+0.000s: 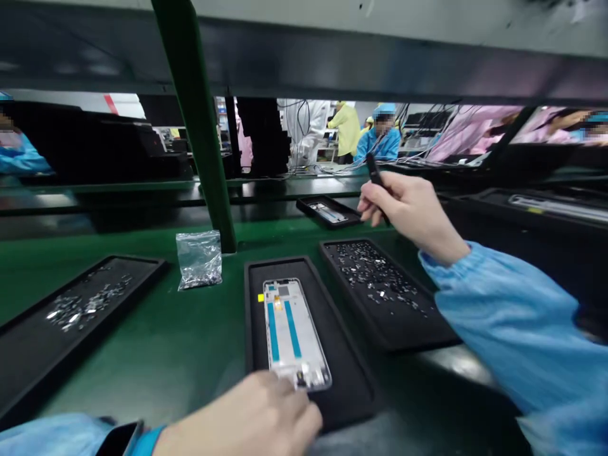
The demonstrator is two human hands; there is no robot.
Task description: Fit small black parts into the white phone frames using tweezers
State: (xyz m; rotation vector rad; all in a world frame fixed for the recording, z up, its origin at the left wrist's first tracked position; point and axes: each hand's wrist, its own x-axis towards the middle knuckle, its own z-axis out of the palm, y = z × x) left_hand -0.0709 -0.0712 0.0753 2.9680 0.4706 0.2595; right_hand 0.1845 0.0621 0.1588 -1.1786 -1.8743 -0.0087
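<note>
My right hand is raised above the small-parts tray, its fingers closed around a slim black pen-like tool. My left hand is curled at the lower end of a silver phone frame; its fingertips are hidden, so any grip on the frame cannot be made out. Two blue strips and a yellow tab mark the frame, which lies in a black foam tray. To the right, a second black tray holds many tiny dark and shiny parts.
A left-hand black tray carries loose shiny pieces. A clear bag of small parts lies by a green post. Farther back is a small tray with another phone frame. A shelf hangs overhead; people work beyond.
</note>
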